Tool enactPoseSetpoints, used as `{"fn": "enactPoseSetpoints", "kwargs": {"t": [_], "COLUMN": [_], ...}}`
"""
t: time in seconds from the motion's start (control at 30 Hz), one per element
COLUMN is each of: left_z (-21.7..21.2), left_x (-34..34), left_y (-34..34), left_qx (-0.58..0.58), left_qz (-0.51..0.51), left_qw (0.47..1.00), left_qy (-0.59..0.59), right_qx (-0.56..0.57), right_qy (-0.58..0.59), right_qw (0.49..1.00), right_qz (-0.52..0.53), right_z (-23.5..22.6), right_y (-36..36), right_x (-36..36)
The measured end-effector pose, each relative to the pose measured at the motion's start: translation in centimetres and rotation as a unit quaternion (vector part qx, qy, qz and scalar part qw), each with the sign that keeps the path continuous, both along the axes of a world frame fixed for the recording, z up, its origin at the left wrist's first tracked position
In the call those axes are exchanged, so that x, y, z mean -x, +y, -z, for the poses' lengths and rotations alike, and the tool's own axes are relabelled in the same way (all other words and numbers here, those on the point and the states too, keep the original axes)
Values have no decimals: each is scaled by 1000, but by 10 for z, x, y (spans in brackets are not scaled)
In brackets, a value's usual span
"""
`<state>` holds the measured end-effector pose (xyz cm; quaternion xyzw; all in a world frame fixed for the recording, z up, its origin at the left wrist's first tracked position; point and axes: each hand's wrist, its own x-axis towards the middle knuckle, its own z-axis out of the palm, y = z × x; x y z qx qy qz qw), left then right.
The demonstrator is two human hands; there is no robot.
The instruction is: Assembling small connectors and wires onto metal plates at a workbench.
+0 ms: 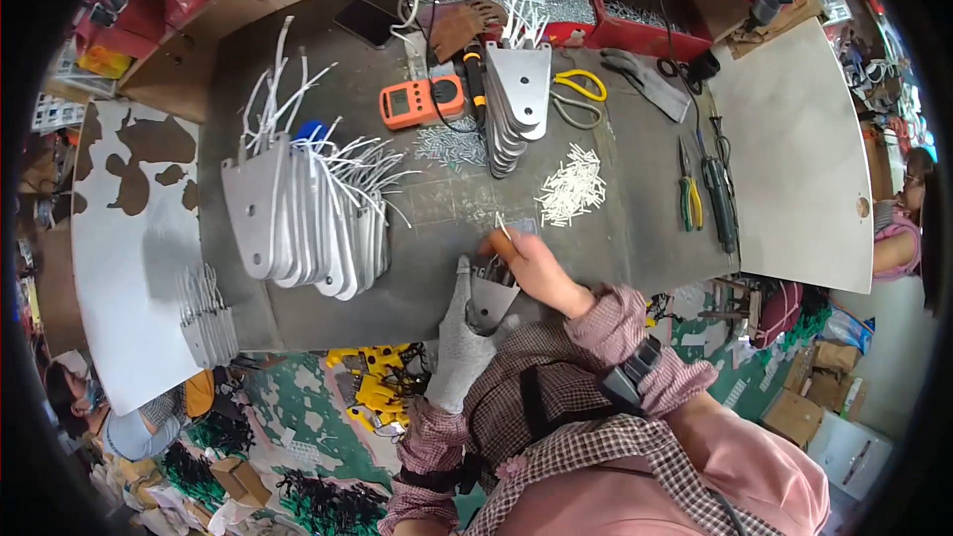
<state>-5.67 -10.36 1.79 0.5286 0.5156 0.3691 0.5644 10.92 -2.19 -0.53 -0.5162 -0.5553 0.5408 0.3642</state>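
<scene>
My left hand [461, 362], in a grey glove, grips a flat grey metal plate [490, 305] close to the table's front edge. Just above the plate, my bare right hand [539, 269] pinches a thin white piece [502, 226]; whether it is a wire end or a small tube I cannot tell. Beyond that hand lies a heap of short white tubes [574, 189]. A large row of similar plates with white wires [298, 213] leans together on the left. Another stack of plates [519, 84] stands at the far middle.
An orange multimeter [410, 102] lies behind small metal pieces [449, 146]. Yellow-handled scissors [580, 87], pliers [690, 194], a soldering iron [719, 203] and a grey glove [650, 81] are at the right. Red bins [635, 28] and a phone [365, 24] sit at the back.
</scene>
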Motion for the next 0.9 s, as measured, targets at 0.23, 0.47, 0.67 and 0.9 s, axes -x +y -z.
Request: {"fn": "enactPoseSetpoints", "kwargs": {"t": [0.23,0.47,0.67,0.9], "left_z": [55,38,34,47], "left_x": [-7,-9,-58,-78], "left_y": [5,9,58,86], "left_qx": [-82,-101,-73,95], "left_qz": [55,70,31,-97], "left_qw": [960,930,936,989], "left_qy": [261,348,343,-51], "right_qx": [30,58,-36,-133], "right_qy": [-161,-115,-427,-373], "right_qw": [986,970,903,916], "right_qz": [-38,208,37,60], "right_z": [79,48,34,35], "right_y": [14,63,46,39], "right_x": [-6,-83,-72,-83]}}
